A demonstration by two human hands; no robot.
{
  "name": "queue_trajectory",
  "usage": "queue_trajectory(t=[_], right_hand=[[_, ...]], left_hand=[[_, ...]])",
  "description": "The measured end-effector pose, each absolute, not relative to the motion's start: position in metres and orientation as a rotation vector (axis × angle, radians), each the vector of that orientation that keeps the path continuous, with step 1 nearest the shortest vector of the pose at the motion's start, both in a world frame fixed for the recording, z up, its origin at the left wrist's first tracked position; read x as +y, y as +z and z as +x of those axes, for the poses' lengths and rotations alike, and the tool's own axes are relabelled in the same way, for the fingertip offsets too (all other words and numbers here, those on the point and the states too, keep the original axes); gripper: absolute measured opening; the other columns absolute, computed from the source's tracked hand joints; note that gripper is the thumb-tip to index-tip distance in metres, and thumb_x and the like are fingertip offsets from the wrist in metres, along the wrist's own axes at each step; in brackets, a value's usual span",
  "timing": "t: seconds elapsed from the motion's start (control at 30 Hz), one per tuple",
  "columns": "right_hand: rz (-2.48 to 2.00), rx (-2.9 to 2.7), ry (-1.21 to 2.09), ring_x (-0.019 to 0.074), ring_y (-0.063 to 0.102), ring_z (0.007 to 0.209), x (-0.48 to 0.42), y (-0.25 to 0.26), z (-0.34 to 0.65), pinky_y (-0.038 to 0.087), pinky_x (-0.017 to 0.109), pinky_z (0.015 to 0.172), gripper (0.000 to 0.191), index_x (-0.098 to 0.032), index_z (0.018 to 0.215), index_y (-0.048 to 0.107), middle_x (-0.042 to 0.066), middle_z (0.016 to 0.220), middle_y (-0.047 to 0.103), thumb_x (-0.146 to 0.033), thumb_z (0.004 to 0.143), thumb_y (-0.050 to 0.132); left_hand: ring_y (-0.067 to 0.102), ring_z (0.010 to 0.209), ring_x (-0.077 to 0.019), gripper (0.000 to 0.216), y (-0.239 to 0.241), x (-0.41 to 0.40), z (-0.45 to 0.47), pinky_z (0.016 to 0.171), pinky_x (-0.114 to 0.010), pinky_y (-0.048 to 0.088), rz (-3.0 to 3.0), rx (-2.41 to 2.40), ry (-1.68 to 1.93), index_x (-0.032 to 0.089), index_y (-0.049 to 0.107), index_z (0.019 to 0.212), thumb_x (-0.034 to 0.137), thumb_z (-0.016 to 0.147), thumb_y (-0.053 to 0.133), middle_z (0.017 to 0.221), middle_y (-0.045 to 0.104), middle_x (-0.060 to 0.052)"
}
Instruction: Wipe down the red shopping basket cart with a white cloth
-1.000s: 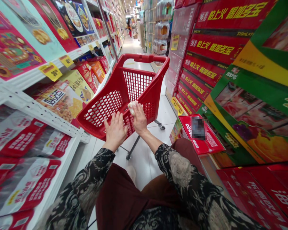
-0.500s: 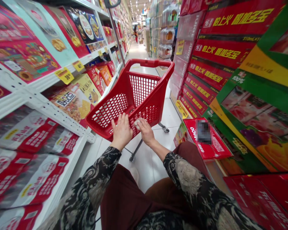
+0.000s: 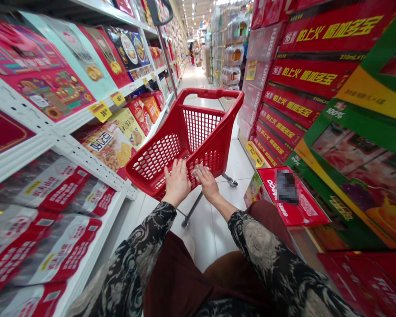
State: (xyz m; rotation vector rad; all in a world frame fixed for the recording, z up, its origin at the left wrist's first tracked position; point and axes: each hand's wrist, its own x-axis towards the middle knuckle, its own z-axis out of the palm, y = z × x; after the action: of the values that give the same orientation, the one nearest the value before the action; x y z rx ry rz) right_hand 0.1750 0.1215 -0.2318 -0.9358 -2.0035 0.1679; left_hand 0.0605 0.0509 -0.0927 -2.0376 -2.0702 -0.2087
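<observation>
A red plastic shopping cart (image 3: 171,149) stands in the aisle in front of me, its basket turned with the mesh wall toward me. My left hand (image 3: 177,181) lies flat on the near wall of the basket, fingers stretched out. My right hand (image 3: 207,181) presses a small whitish cloth (image 3: 196,170) against the same wall, fingers closed over it. Both sleeves are dark with a pale swirl pattern.
White shelves (image 3: 69,154) with boxed snacks and yellow price tags line the left. Stacked red and green cartons (image 3: 303,88) fill the right, with a red box (image 3: 293,198) jutting out low. The white tiled aisle (image 3: 198,75) runs ahead; a person stands far down it.
The view has shifted so the cart sits higher and further right in frame. My right hand with the cloth has slid down the basket wall, closer to my left hand.
</observation>
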Motion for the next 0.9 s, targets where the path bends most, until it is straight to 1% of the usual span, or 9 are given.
queue_trajectory(t=[0.1, 0.2, 0.27, 0.33, 0.43, 0.53, 0.67, 0.77, 0.9], right_hand=[[-0.957, -1.973, 0.180, 0.0184, 0.037, 0.136, 0.125, -0.229, 0.187, 0.037, 0.043, 0.110, 0.046, -0.018, 0.124, 0.058, 0.010, 0.136, 0.053, -0.003, 0.084, 0.040], [-0.967, -1.831, 0.148, 0.0190, 0.030, 0.139, 0.141, -0.196, 0.192, 0.030, 0.045, 0.115, 0.050, -0.016, 0.131, 0.052, 0.009, 0.141, 0.047, -0.005, 0.085, 0.037], [-0.958, -1.774, 0.123, 0.0183, 0.024, 0.141, 0.153, -0.171, 0.191, 0.024, 0.046, 0.117, 0.053, -0.016, 0.136, 0.046, 0.007, 0.145, 0.043, -0.006, 0.086, 0.034], [-0.964, -1.764, 0.112, 0.0172, 0.023, 0.142, 0.162, -0.155, 0.187, 0.023, 0.045, 0.118, 0.052, -0.018, 0.137, 0.045, 0.006, 0.145, 0.042, -0.007, 0.088, 0.033], [-0.962, -1.820, 0.104, 0.0168, 0.025, 0.141, 0.164, -0.161, 0.181, 0.026, 0.043, 0.117, 0.048, -0.017, 0.135, 0.047, 0.007, 0.145, 0.043, -0.009, 0.089, 0.035], [-0.973, -1.860, 0.101, 0.0175, 0.029, 0.139, 0.156, -0.191, 0.179, 0.030, 0.042, 0.115, 0.045, -0.014, 0.130, 0.052, 0.010, 0.142, 0.046, -0.008, 0.088, 0.038], [-0.987, -1.933, 0.140, 0.0180, 0.033, 0.137, 0.144, -0.223, 0.189, 0.035, 0.043, 0.111, 0.043, -0.015, 0.125, 0.057, 0.011, 0.138, 0.051, -0.006, 0.087, 0.040], [-0.967, -1.930, 0.127, 0.0180, 0.033, 0.138, 0.144, -0.214, 0.199, 0.035, 0.043, 0.111, 0.044, -0.016, 0.125, 0.057, 0.010, 0.137, 0.052, -0.006, 0.087, 0.038], [-0.936, -1.794, 0.051, 0.0176, 0.025, 0.141, 0.162, -0.168, 0.204, 0.026, 0.044, 0.117, 0.051, -0.015, 0.134, 0.049, 0.008, 0.143, 0.045, -0.005, 0.087, 0.032]], left_hand=[[0.025, 0.140, -0.0279, 0.064, -0.086, 0.052, 0.062, 0.112, -0.060, 0.018, -2.049, -2.079, -0.201, 0.005, 0.034, 0.139, 0.020, 0.077, 0.040, 0.148, 0.035, -0.017], [0.025, 0.140, -0.0282, 0.061, -0.076, 0.062, 0.067, 0.112, -0.059, 0.018, -2.047, -2.094, -0.218, 0.005, 0.037, 0.137, 0.021, 0.078, 0.041, 0.148, 0.035, -0.017], [0.023, 0.141, -0.0280, 0.064, -0.072, 0.071, 0.072, 0.112, -0.059, 0.019, -2.049, -2.100, -0.223, 0.005, 0.034, 0.139, 0.022, 0.078, 0.041, 0.150, 0.030, -0.017], [0.022, 0.141, -0.0275, 0.067, -0.071, 0.079, 0.076, 0.112, -0.058, 0.019, -2.088, -2.094, -0.194, 0.005, 0.030, 0.141, 0.022, 0.078, 0.041, 0.152, 0.027, -0.016], [0.020, 0.142, -0.0271, 0.068, -0.076, 0.083, 0.081, 0.112, -0.058, 0.019, -2.130, -2.083, -0.149, 0.005, 0.027, 0.143, 0.021, 0.078, 0.039, 0.152, 0.026, -0.015], [0.019, 0.142, -0.0269, 0.068, -0.082, 0.081, 0.083, 0.112, -0.058, 0.019, -2.108, -2.082, -0.155, 0.005, 0.026, 0.143, 0.020, 0.078, 0.038, 0.152, 0.025, -0.015], [0.019, 0.142, -0.0274, 0.069, -0.086, 0.074, 0.081, 0.112, -0.058, 0.017, -2.098, -2.061, -0.170, 0.004, 0.026, 0.143, 0.021, 0.077, 0.040, 0.152, 0.025, -0.015], [0.021, 0.141, -0.0282, 0.067, -0.083, 0.071, 0.082, 0.113, -0.059, 0.015, -2.077, -2.060, -0.201, 0.004, 0.029, 0.141, 0.020, 0.077, 0.041, 0.150, 0.030, -0.016], [0.021, 0.141, -0.0302, 0.060, -0.069, 0.079, 0.090, 0.112, -0.060, 0.017, -2.036, -2.095, -0.251, 0.004, 0.040, 0.134, 0.020, 0.076, 0.043, 0.150, 0.030, -0.019]])
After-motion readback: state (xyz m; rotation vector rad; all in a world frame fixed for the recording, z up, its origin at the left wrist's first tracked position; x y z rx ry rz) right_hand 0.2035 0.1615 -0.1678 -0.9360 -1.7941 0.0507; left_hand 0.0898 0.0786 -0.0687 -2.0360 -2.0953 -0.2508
